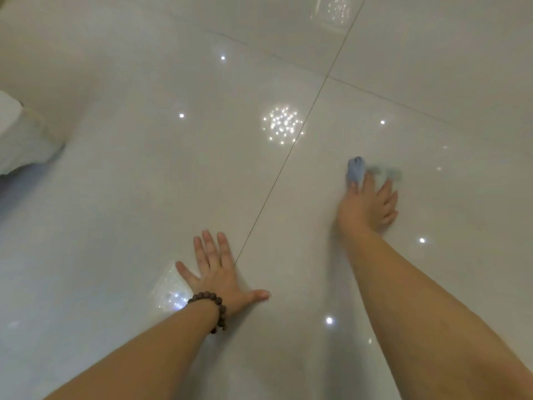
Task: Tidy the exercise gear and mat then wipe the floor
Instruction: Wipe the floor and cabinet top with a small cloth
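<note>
Left hand (215,272) lay flat on floor (144,168) at 6 o'clock, fingers spread, holding nothing | right hand (367,207) at 3 o'clock, fingers extended, pressed blue cloth (356,168) down, cloth under and just beyond fingertips.

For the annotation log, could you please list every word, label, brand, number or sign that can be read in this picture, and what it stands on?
None: no readable text anywhere in the head view.
Blue cloth under the right hand: blurred, no print visible.
Bead bracelet by the left hand: plain beads, no marking.
Tiled floor: only light reflections and grout lines.
White fabric at the left edge: no label seen.
</note>
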The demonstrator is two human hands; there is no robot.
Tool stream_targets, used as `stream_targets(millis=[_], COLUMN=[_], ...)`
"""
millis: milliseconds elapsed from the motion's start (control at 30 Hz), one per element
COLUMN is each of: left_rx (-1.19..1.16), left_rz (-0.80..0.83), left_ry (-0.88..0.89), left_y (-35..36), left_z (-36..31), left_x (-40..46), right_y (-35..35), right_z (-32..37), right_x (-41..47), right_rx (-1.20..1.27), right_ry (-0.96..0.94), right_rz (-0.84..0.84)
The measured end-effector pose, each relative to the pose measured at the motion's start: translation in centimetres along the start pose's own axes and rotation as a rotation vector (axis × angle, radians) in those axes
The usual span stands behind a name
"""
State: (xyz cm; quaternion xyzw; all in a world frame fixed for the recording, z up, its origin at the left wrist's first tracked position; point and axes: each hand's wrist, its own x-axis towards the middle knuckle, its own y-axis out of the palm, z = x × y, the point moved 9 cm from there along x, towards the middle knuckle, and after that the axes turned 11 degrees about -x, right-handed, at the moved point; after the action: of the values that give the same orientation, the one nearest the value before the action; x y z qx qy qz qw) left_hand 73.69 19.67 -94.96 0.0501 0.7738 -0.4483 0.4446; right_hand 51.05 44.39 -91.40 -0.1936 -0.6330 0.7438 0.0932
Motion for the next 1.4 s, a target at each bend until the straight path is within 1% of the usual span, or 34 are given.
stream_targets(millis=[33,67,133,167,200,233,267,333,400,467,500,533,567,633,667,733,767,800,833,867,933,1000,1067,1100,1133,1167,1200,1267,1300,1367,1400], left_rx=[-0.002,-0.004,0.006,0.014,0.016,0.011,0.003,-0.002,0.003,0.006,0.002,-0.005,-0.012,-0.023,-0.019,0.006,0.007,-0.005,-0.021,-0.035,-0.052,-0.051,-0.059,-0.070,-0.077,-0.080,-0.080,-0.057,-0.046,-0.011,0.016], left_rz=[0.007,0.015,0.025,0.028,0.034,0.041,0.044,0.049,0.051,0.043,0.041,0.036,0.025,0.006,0.003,0.001,-0.002,-0.010,-0.019,-0.026,-0.021,-0.030,-0.027,-0.023,-0.013,-0.001,-0.001,-0.047,-0.080,-0.132,-0.138], left_ry=[-0.001,-0.006,-0.022,-0.027,-0.027,-0.025,-0.024,-0.014,-0.005,0.005,0.011,0.021,0.029,0.028,0.021,0.007,0.006,0.013,0.022,0.031,0.046,0.065,0.084,0.099,0.121,0.156,0.204,0.299,0.317,0.271,0.231], left_y=[0.0,0.0,0.0,-0.1,-0.1,-0.2,-0.1,0.0,0.2,0.3,0.4,0.4,0.4,0.5,0.4,0.4,0.3,0.2,0.1,0.0,-0.1,-0.3,-0.4,-0.5,-0.6,-0.7,-0.9,-1.7,-2.3,-3.1,-3.2], left_z=[0.0,-0.1,-0.2,-0.2,-0.2,-0.3,-0.2,-0.1,-0.1,0.1,0.1,0.1,0.0,0.0,0.0,0.0,0.0,0.0,0.0,0.0,-0.1,-0.1,-0.1,-0.1,-0.1,0.1,0.4,2.0,3.6,8.1,10.4], left_x=[0.0,0.0,0.0,0.0,-0.1,-0.1,-0.2,-0.2,0.0,0.2,0.3,0.3,0.4,0.5,0.5,0.5,0.4,0.4,0.3,0.2,-0.1,-0.4,-0.4,-0.3,-0.5,-0.8,-1.2,-2.6,-3.6,-5.4,-6.1], right_y=[0.8,2.0,4.0,4.5,4.6,4.3,3.7,2.0,-0.1,-1.2,-0.8,0.0,1.1,3.9,5.1,6.4,6.4,6.2,6.0,5.6,4.1,2.3,1.8,2.1,2.7,3.4,4.1,4.9,5.1,5.0,4.6], right_z=[2.9,6.6,12.1,12.5,12.1,11.1,9.4,5.0,0.6,-0.4,1.1,3.6,7.1,15.0,17.9,20.4,20.6,20.1,19.1,17.6,12.1,5.2,0.4,-0.5,-0.5,0.3,1.3,2.9,2.7,0.8,-0.4], right_x=[-2.3,-5.4,-14.2,-16.9,-17.3,-15.5,-12.4,-4.8,2.1,4.5,3.8,2.2,-0.2,-7.6,-12.1,-19.1,-20.7,-20.7,-19.3,-16.8,-10.3,-5.8,-5.7,-7.1,-9.1,-11.5,-14.1,-18.0,-19.3,-20.1,-19.9], right_rx=[0.013,0.002,-0.076,-0.131,-0.145,-0.139,-0.138,-0.141,-0.146,-0.066,-0.035,-0.042,-0.073,-0.121,-0.153,-0.217,-0.235,-0.242,-0.245,-0.228,-0.177,-0.133,-0.116,-0.115,-0.118,-0.139,-0.156,-0.188,-0.204,-0.215,-0.212], right_ry=[-0.075,-0.277,-0.836,-1.038,-1.146,-1.149,-1.059,-0.740,-0.371,-0.051,0.022,-0.003,-0.127,-0.541,-0.750,-1.079,-1.195,-1.272,-1.283,-1.221,-0.928,-0.632,-0.380,-0.283,-0.237,-0.254,-0.326,-0.531,-0.612,-0.687,-0.684], right_rz=[0.012,0.014,0.037,0.042,0.048,0.043,0.022,-0.038,-0.038,-0.004,0.014,0.020,0.013,0.014,0.035,0.108,0.145,0.161,0.151,0.135,0.080,-0.005,-0.010,0.009,0.026,0.034,0.037,0.042,0.066,0.129,0.140])
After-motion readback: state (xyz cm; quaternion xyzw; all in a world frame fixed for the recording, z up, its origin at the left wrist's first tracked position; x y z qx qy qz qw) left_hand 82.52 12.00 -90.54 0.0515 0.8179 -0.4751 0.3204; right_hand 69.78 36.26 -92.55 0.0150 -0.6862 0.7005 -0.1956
